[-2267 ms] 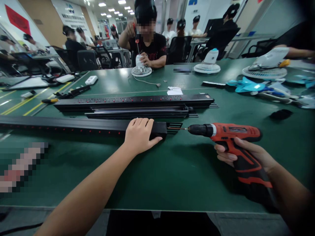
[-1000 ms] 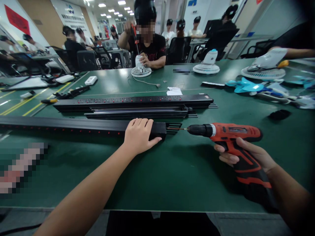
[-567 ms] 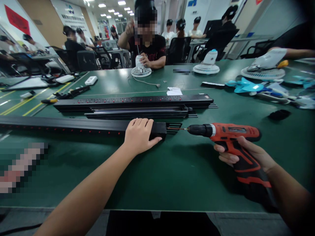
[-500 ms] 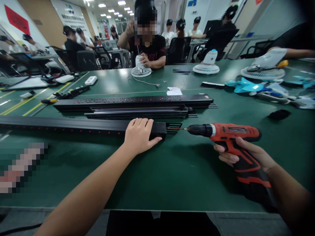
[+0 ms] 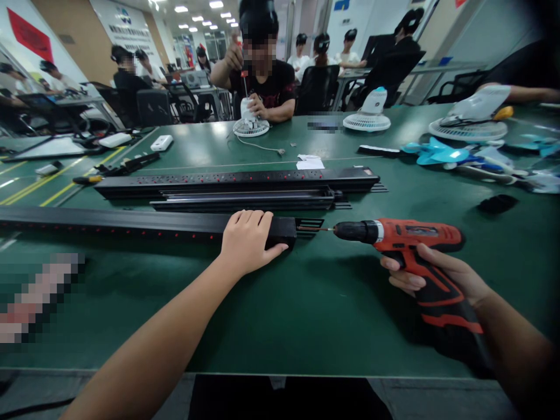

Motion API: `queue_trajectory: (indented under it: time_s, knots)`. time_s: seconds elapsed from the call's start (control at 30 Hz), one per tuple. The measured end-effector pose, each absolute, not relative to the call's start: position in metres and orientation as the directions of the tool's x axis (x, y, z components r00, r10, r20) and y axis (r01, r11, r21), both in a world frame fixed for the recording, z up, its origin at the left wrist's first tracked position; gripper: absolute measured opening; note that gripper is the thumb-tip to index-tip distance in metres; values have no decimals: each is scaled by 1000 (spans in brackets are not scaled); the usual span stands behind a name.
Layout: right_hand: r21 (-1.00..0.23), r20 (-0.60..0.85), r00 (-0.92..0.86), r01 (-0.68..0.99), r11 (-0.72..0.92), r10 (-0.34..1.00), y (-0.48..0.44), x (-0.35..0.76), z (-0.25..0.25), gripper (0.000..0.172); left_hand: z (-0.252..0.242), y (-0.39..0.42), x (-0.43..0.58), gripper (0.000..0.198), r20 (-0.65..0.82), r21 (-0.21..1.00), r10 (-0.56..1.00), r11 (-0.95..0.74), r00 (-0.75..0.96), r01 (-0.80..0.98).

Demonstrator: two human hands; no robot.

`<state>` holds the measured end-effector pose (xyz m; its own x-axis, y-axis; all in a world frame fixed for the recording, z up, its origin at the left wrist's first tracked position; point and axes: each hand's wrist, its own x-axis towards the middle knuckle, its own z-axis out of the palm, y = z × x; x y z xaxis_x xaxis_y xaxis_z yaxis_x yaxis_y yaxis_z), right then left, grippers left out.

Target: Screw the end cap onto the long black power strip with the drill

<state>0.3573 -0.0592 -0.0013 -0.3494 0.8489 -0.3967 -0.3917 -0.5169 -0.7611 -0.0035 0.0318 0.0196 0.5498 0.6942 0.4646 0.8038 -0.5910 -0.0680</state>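
My left hand (image 5: 247, 242) is wrapped over the right end of a long black power strip (image 5: 131, 224), fingers on top and thumb against its near side. Small red dots run along the strip's front. A slotted black bracket (image 5: 310, 225) sticks out of that end. In my right hand (image 5: 446, 271) is a red and black cordless drill (image 5: 415, 233), held level by the grip, with a finger by the trigger. Its long thin bit (image 5: 326, 229) points left into the bracket, toward the strip's end face. Where the bit's tip meets the strip is hard to make out.
Behind lie another black power strip (image 5: 258, 178) and a black channel piece (image 5: 245, 200). Across the table a person holds a screwdriver (image 5: 245, 81) over a white fan base (image 5: 251, 125). Blue fan blades (image 5: 441, 153) and a black item (image 5: 497, 203) lie at right.
My hands, the drill and the strip stay almost exactly where they were. Across the table, the person's raised hand and screwdriver have shifted slightly.
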Motion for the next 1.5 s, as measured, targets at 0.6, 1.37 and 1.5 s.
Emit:
queue_trajectory:
  time_s: [0.6, 1.37, 1.5]
  knots:
    - [-743, -395, -353, -419, -521, 848, -59, 357, 0, 31, 18, 32, -4, 57, 466, -56, 696, -593, 546, 803]
    - [-683, -440, -331, -481, -550, 835, -60, 360, -1, 34, 19, 31, -4, 58, 455, -61, 706, -584, 543, 810]
    - [-678, -451, -311, -490, -547, 837, -60, 363, -3, 40, 19, 32, -4, 58, 457, -61, 704, -585, 544, 809]
